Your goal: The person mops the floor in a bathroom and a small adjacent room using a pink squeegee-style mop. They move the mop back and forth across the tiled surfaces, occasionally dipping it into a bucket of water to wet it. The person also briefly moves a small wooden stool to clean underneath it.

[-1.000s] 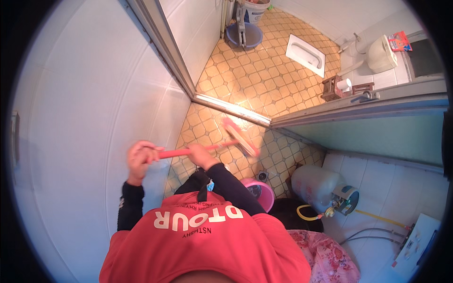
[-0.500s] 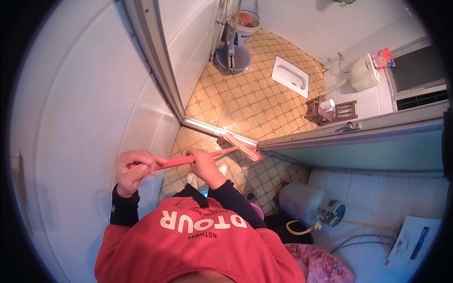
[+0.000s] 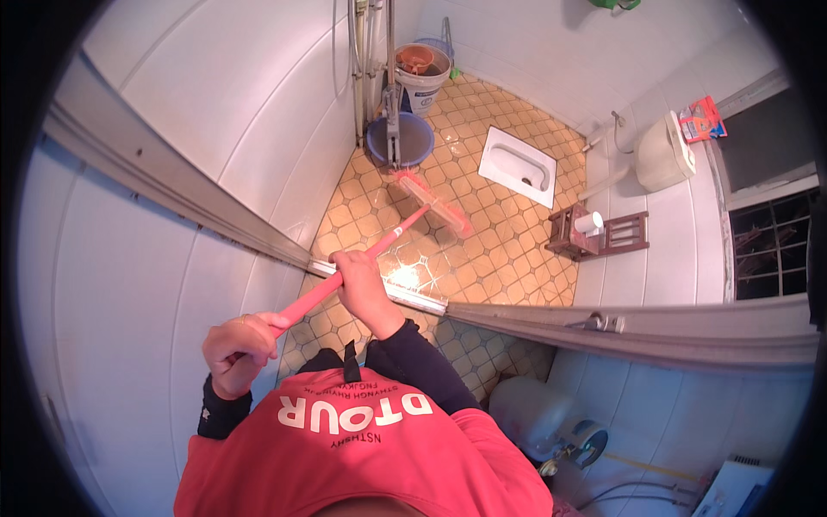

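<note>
A long-handled floor brush (image 3: 434, 206) with a pink head slants away from me, its head over the yellow tiled floor past the door sill (image 3: 418, 296). Around the upper end of its pink handle, my left hand (image 3: 239, 351) is closed. Farther down the handle my right hand (image 3: 360, 291) grips it too, just short of the sill. The brush head lies between a blue basin (image 3: 376, 148) and a white squat toilet (image 3: 518, 167). Whether the bristles touch the tiles, I cannot tell.
A mop (image 3: 393, 129) stands in the basin, beside a white bucket (image 3: 424, 95). To the right are a small wooden stool (image 3: 564, 231) with a white roll and a toilet cistern (image 3: 659, 153). The door frame (image 3: 189, 185) flanks me; a gas cylinder (image 3: 525, 409) stands lower right.
The brush head has moved forward from the near side of the sill onto the tiles beyond. Both hands stay on the handle, and the view has shifted further into the room.
</note>
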Motion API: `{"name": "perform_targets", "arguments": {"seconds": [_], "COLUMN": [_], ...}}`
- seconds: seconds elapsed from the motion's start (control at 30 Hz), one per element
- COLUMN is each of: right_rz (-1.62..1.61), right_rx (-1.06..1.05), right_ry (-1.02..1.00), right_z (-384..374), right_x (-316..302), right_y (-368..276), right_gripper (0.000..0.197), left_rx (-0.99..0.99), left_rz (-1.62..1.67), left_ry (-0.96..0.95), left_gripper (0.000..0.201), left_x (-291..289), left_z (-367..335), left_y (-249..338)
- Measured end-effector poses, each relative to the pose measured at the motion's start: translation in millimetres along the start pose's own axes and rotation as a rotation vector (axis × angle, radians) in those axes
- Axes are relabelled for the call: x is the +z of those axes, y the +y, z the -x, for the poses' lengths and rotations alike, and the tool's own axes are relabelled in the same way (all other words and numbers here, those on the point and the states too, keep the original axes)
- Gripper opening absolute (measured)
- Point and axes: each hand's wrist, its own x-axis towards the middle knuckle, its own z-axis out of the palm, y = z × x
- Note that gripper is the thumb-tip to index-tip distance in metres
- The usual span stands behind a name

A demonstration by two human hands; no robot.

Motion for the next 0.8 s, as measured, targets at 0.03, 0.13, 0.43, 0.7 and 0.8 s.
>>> {"name": "perform_targets", "arguments": {"seconds": [0.03,0.13,0.43,0.7,0.8], "right_rz": [0.004,0.03,0.382,0.479,0.454], "right_rx": [-0.028,-0.092,-0.214,-0.121,-0.166], "right_ry": [-0.029,-0.044,-0.409,-0.872,-0.824], "right_z": [-13.3,-47.5,-156.0,-244.7,-279.6], "right_x": [-2.2,-13.1,0.2,74.4,69.5], "right_y": [12.1,46.6,150.1,309.2,349.0], "right_gripper": [0.024,0.018,0.011,0.018,0.015], "left_rx": [-0.026,-0.047,-0.833,-1.386,-1.47], "left_rz": [0.016,0.08,0.214,0.365,0.437], "left_ry": [0.106,0.189,0.459,0.239,0.122], "left_gripper": [0.008,0.005,0.033,0.036,0.026], "left_x": [7.5,19.2,24.1,26.8,14.7], "left_z": [-2.9,-11.2,-42.7,-131.0,-170.9], "left_y": [-7.2,-48.1,-132.4,-280.3,-311.1]}}
